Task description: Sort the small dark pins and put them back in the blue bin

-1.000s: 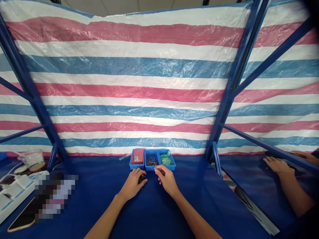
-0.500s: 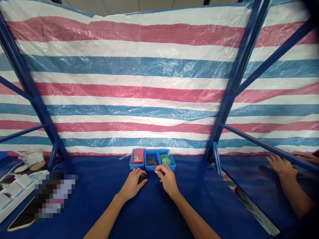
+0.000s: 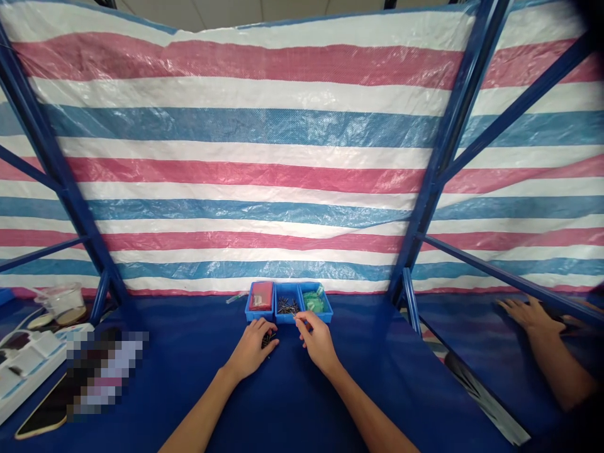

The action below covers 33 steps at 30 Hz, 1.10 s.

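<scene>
Three small blue bins stand side by side at the back of the blue table: a left bin (image 3: 260,309) with red parts, a middle bin (image 3: 287,311) with small dark pins, and a right bin (image 3: 318,306) with green parts. My left hand (image 3: 252,350) rests just in front of the left bin, fingers curled over a small dark part. My right hand (image 3: 318,342) is at the front edge of the middle bin, thumb and forefinger pinched on a thin pin.
Blue frame posts (image 3: 419,207) stand before a striped tarp. At the far left lie a clear cup (image 3: 63,301), a white power strip (image 3: 23,362) and a phone (image 3: 40,418). Another person's hand (image 3: 531,313) lies on the neighbouring table at the right.
My right hand has shifted slightly at the middle bin's edge, still pinching. The other person's hand at the right has moved about on their table. My left hand has stayed put.
</scene>
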Each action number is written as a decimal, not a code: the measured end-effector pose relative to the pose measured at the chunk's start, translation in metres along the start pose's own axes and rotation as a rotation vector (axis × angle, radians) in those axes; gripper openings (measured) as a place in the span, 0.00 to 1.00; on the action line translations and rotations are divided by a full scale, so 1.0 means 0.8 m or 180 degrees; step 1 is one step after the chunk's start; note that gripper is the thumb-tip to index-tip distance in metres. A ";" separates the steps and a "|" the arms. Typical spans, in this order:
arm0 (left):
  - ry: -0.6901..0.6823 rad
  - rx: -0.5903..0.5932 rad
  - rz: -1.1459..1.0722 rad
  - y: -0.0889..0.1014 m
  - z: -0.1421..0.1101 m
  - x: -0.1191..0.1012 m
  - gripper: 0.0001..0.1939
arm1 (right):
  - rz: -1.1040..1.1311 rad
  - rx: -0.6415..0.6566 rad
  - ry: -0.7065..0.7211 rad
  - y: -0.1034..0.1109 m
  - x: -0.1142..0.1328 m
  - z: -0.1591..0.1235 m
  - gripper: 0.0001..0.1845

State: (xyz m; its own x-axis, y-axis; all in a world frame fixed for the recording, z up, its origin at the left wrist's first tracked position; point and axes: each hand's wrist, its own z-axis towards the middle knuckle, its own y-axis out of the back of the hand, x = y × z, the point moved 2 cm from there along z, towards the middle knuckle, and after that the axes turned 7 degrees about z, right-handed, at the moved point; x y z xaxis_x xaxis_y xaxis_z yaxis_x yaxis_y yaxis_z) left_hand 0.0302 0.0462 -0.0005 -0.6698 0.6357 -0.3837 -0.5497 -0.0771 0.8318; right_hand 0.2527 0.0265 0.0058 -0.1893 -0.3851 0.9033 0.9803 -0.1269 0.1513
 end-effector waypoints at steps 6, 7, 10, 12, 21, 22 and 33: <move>0.0003 -0.0003 -0.0015 0.000 0.000 0.001 0.09 | -0.0282 -0.0020 0.0327 0.003 0.006 0.000 0.17; 0.0009 -0.0016 -0.0004 0.000 0.000 0.001 0.09 | -0.0331 -0.0034 0.0365 0.004 0.007 0.000 0.16; 0.0008 -0.0023 0.0000 -0.001 0.000 0.002 0.10 | -0.0308 -0.0042 0.0364 0.005 0.009 0.000 0.16; -0.0012 -0.0012 -0.0024 -0.002 0.000 0.002 0.10 | -0.0202 -0.0023 0.0298 0.005 0.009 0.000 0.16; 0.0002 -0.0030 -0.0024 -0.003 0.000 0.003 0.10 | 0.0144 -0.0101 -0.0080 0.002 0.000 0.002 0.24; -0.0002 -0.0040 -0.0017 -0.004 0.000 0.003 0.10 | 0.0118 -0.0098 -0.0099 0.002 -0.001 0.002 0.24; -0.0027 -0.0016 -0.0043 -0.001 0.001 0.002 0.10 | -0.0473 -0.0107 0.0419 0.005 0.011 0.002 0.16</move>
State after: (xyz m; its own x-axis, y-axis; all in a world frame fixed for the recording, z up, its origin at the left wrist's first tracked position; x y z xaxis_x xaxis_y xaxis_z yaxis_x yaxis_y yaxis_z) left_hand 0.0299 0.0475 -0.0016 -0.6581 0.6432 -0.3914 -0.5612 -0.0725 0.8245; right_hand 0.2552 0.0240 0.0151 -0.3396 -0.4757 0.8114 0.9390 -0.2208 0.2636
